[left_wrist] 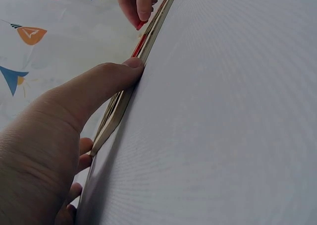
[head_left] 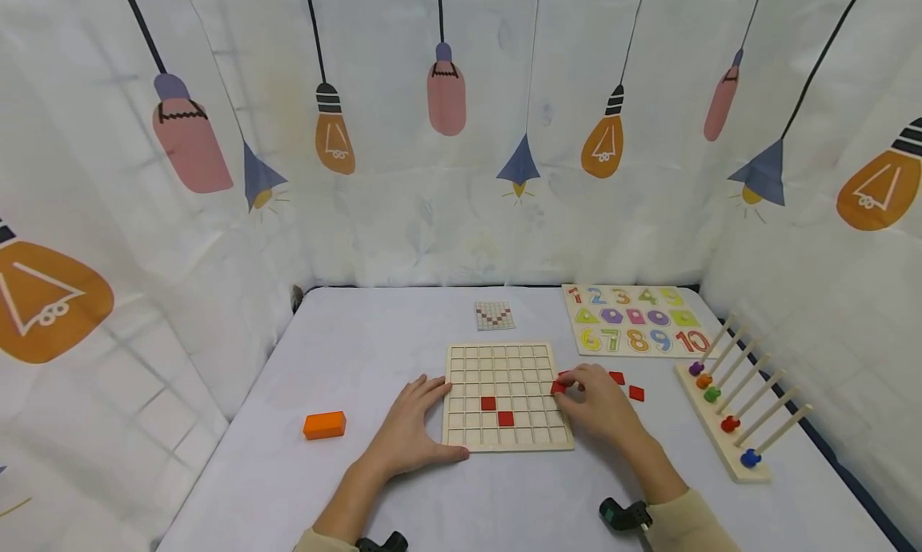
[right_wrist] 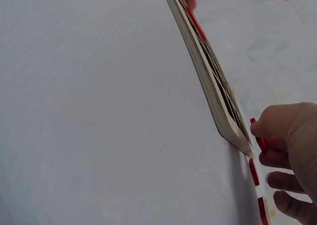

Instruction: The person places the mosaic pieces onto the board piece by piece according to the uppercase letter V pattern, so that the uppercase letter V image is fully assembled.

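Note:
My left hand [head_left: 407, 426] rests against the near left corner of a wooden grid board [head_left: 461, 444], fingers spread along its left edge. The left wrist view shows the thumb [left_wrist: 116, 76] on the front edge. Over the board's right edge, my right hand [head_left: 601, 404] pinches a red square tile [right_wrist: 258, 137] between thumb and fingers. Two red tiles, one here [head_left: 488, 403] and one diagonally nearer and to the right [head_left: 506, 418], lie in grid squares. More loose red tiles [head_left: 637, 394] lie on the table beyond my right hand, some partly hidden by it.
A small patterned grid card [head_left: 495, 316] lies behind the board. At the back right is a number and shape puzzle board [head_left: 634, 320]. A wooden peg stand [head_left: 749, 474] with coloured pieces stands at the right, and an orange block [head_left: 324, 426] at the left.

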A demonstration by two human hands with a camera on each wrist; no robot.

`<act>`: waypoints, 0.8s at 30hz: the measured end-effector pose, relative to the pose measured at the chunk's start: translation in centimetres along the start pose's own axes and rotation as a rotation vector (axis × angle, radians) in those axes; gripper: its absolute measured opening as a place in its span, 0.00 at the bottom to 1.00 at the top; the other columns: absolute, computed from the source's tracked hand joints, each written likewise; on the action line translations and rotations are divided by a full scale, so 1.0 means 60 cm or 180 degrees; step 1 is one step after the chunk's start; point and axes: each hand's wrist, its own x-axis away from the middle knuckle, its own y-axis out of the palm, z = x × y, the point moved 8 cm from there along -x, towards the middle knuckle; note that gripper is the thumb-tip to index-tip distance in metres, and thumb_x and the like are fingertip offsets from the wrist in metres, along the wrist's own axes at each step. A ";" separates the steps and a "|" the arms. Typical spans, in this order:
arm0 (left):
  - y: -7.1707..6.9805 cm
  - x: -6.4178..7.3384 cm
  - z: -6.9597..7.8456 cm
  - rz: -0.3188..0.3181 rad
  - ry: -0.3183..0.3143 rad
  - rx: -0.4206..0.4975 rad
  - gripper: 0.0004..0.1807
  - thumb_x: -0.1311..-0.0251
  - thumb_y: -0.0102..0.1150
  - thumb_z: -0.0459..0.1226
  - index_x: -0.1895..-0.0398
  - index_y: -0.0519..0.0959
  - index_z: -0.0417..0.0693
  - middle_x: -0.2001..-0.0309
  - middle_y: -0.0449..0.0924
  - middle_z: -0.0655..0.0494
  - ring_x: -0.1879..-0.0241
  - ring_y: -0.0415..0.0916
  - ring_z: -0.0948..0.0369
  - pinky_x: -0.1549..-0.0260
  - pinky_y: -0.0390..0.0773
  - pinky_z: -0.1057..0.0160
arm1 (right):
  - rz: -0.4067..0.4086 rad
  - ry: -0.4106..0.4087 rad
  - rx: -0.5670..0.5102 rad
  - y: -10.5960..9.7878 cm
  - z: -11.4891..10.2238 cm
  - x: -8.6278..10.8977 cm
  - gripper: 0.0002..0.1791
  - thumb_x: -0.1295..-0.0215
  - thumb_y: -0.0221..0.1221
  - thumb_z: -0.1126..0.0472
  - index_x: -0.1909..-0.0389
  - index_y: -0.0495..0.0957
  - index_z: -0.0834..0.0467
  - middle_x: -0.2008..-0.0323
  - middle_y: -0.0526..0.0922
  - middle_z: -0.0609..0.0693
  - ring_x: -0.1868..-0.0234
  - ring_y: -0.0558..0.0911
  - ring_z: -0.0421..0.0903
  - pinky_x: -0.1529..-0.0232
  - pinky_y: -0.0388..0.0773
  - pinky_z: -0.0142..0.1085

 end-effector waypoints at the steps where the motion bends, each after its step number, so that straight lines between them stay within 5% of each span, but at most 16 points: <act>1: 0.000 0.000 0.000 0.0000 -0.0006 0.0000 0.66 0.62 0.83 0.74 0.17 0.73 0.59 0.15 0.68 0.61 0.10 0.53 0.45 0.14 0.58 0.31 | -0.0007 -0.0018 -0.0020 0.001 -0.004 -0.001 0.13 0.31 0.75 0.52 0.48 0.91 0.48 0.48 0.89 0.44 0.49 0.81 0.44 0.49 0.85 0.42; 11: 0.001 -0.001 0.001 -0.0024 -0.0009 -0.0013 0.66 0.60 0.83 0.74 0.16 0.72 0.58 0.15 0.68 0.60 0.10 0.52 0.45 0.13 0.56 0.31 | -0.0082 -0.0184 -0.0051 0.022 -0.038 -0.013 0.11 0.32 0.76 0.54 0.51 0.92 0.45 0.55 0.87 0.40 0.51 0.76 0.42 0.51 0.82 0.40; 24: 0.002 -0.001 -0.002 -0.0018 -0.0034 -0.0014 0.66 0.61 0.83 0.74 0.16 0.73 0.60 0.15 0.68 0.62 0.10 0.53 0.45 0.14 0.58 0.31 | -0.0186 -0.0218 -0.0142 0.047 -0.077 -0.025 0.10 0.31 0.76 0.51 0.51 0.92 0.43 0.50 0.88 0.39 0.46 0.79 0.41 0.45 0.86 0.42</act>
